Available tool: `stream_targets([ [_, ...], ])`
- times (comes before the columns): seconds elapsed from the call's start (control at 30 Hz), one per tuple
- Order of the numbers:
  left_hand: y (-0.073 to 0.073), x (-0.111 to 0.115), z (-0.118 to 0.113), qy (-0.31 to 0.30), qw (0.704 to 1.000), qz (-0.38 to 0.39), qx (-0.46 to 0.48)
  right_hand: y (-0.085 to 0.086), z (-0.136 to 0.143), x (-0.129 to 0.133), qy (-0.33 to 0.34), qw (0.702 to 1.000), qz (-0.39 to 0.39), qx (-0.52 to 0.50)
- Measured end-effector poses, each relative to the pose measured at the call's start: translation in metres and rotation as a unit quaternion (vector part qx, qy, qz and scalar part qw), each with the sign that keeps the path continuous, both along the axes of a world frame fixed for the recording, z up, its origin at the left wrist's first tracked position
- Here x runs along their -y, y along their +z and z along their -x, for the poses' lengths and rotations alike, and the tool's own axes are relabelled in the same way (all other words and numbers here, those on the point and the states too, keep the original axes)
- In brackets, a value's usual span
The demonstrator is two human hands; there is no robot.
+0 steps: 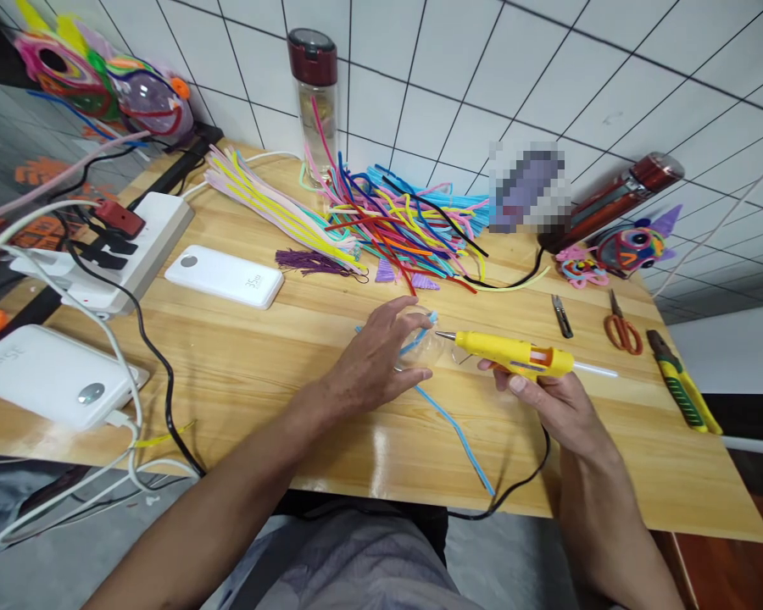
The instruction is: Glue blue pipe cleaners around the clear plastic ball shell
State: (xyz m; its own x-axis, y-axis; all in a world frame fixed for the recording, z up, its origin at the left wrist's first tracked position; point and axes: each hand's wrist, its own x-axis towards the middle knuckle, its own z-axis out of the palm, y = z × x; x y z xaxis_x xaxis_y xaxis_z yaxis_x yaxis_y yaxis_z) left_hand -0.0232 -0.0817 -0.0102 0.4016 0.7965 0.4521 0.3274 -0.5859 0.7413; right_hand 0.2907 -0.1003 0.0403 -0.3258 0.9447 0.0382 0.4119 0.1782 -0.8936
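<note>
A yellow glue gun (515, 353) is gripped in my right hand (547, 398), its metal nozzle pointing left and a clear glue stick showing at its back. My left hand (375, 356) is curved around a small clear plastic piece (423, 352), thumb and fingers on its sides. A blue pipe cleaner (454, 424) runs from that piece down toward the table's front edge, and a bit of blue shows at the fingertips. The nozzle is just right of the clear piece.
Bundles of coloured pipe cleaners (400, 220) lie at the back beside a bottle (314, 102). Craft knife (561, 316), scissors (623, 326) and pliers (680, 381) are at right. Power banks (224, 276), a power strip (140, 254) and cables fill the left of the table (260, 364).
</note>
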Motion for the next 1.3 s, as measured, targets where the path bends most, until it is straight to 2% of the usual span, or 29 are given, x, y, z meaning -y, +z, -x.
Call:
stream_targets([
  [0.3, -0.0021, -0.0002, -0.0006, -0.002, 1.000, -0.018, 0.003, 0.0044, 0.0067, -0.0001, -0.002, 1.000, -0.012, 0.001],
  [0.63, -0.0016, 0.0003, -0.0024, 0.007, 1.000, -0.006, 0.010, -0.0004, 0.0025, 0.0005, 0.013, 1.000, -0.016, 0.023],
  [0.97, -0.0055, 0.0000, -0.0031, 0.004, 0.999, -0.040, 0.016, 0.0010, 0.0031, 0.0012, 0.020, 0.999, -0.033, 0.036],
  [1.3, -0.0067, 0.0005, -0.0034, 0.007, 0.999, -0.037, 0.012, 0.0006, 0.0049, 0.0005, 0.022, 0.998, -0.046, 0.038],
])
